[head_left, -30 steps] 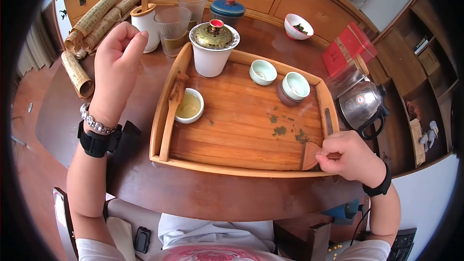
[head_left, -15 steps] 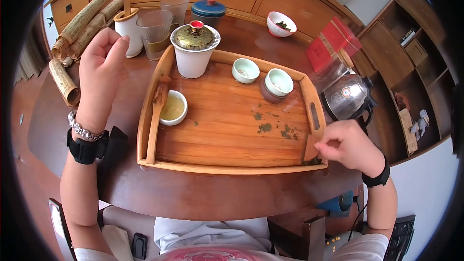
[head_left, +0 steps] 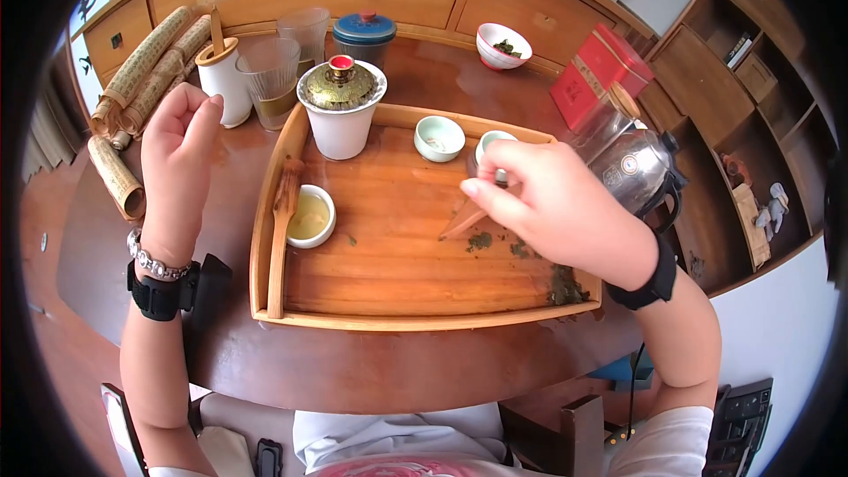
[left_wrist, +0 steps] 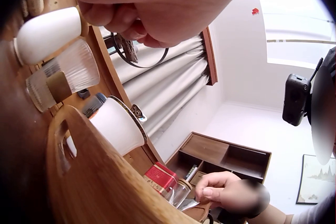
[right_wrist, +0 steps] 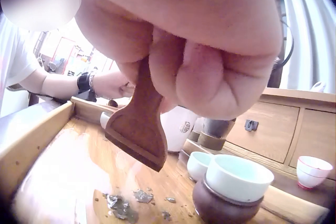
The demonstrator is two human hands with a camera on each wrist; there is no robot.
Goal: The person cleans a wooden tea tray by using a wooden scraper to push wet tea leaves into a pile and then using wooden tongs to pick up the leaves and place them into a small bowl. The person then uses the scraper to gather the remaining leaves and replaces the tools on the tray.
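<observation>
**Right hand point(head_left: 561, 203) gripped a wooden scraper point(right_wrist: 137, 121) over the tea tray point(head_left: 389, 287)**

The fingers of the right hand were curled round the narrow handle of the scraper, with the thumb pressed in against them. The tool's flared end pointed down over the right half of the tray, near loose clumps of wet leaves point(head_left: 479, 241); in the right wrist view it looked raised off the wood. A larger, darker leaf pile point(head_left: 565, 287) lay in the near right corner.

The left hand point(head_left: 179, 137) was raised beyond the tray's left side, its fingers folded in and the thumb against them, holding nothing. A white porcelain holder point(head_left: 226, 88) and a ribbed glass point(head_left: 268, 79) stood near it.

Just beyond the scraper, a celadon cup point(right_wrist: 239, 178) sat on a brown cup point(right_wrist: 226, 203), both partly covered by the right hand in the head view. Another celadon cup point(head_left: 439, 140) stood beside them. A white cup point(head_left: 311, 216) of yellow tea stood by the left wall, next to a long wooden stick point(head_left: 281, 238) leaning on the rim. A white lidded vessel point(head_left: 341, 131) with an ornate gold-green lid point(head_left: 340, 88) occupied the far left corner.
</observation>
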